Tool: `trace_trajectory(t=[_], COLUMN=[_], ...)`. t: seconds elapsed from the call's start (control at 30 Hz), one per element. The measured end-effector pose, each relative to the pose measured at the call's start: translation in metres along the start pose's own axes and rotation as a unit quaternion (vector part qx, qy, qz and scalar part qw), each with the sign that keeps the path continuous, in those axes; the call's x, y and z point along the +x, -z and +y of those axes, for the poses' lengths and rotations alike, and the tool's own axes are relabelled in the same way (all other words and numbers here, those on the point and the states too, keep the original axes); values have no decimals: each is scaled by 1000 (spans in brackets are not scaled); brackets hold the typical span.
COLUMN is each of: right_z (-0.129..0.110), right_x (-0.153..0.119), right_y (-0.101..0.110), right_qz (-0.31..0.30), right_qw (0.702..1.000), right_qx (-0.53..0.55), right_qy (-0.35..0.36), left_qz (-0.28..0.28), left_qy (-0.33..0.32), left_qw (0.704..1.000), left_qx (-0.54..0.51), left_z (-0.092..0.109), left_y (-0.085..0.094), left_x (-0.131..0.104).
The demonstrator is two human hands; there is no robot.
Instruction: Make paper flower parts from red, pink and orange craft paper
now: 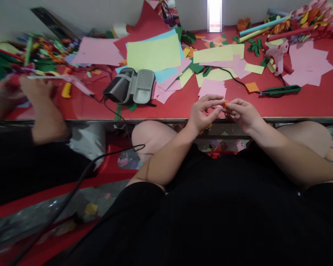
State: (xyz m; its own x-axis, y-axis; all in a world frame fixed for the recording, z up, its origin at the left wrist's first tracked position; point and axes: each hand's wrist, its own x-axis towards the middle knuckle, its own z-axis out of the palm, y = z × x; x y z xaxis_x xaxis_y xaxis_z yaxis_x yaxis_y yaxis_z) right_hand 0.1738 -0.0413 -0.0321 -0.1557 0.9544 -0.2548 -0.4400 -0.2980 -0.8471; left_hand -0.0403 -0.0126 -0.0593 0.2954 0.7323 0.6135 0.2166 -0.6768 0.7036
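Just above the table's front edge, my right hand [242,113] pinches a small folded piece of orange paper [226,104] between thumb and fingertips. My left hand [205,112] is beside it, fingers stretched out and thumb apart, its tips close to the orange piece; whether they touch it I cannot tell. A stack of pink paper squares [212,88] lies just behind my left hand. Beyond my right hand are a flat orange paper square [252,87] and a green utility knife [280,90].
A pink glue gun [279,57] stands at the right, its cord near the knife. An open grey case [144,87] and yellow sheets [154,51] lie left of centre. At far left, a co-worker's hands [36,88] work near another glue gun [79,84]. A black cable crosses between us.
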Motion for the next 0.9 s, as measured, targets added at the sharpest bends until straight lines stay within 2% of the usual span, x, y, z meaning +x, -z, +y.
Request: trace_trajectory(t=[0.23, 0.37, 0.5, 0.63, 0.9], right_z=[1, 0, -3, -5, -9], right_x=[1, 0, -2, -2, -2], right_y=[-1, 0, 0, 1, 0], right_qz=[-14, -26, -41, -56, -61], right_qw=[999, 997, 991, 987, 983], right_qx=[-29, -66, -113, -128, -149], right_qy=[3, 29, 64, 77, 83], left_qz=[15, -16, -43, -47, -52], left_qy=[119, 179, 208, 235, 252], left_qw=[988, 969, 952, 941, 942], left_qx=[-99, -171, -220, -241, -215], left_z=[2, 3, 0, -6, -1], left_y=[-3, -2, 1, 2, 8], left_x=[1, 4, 4, 4, 6])
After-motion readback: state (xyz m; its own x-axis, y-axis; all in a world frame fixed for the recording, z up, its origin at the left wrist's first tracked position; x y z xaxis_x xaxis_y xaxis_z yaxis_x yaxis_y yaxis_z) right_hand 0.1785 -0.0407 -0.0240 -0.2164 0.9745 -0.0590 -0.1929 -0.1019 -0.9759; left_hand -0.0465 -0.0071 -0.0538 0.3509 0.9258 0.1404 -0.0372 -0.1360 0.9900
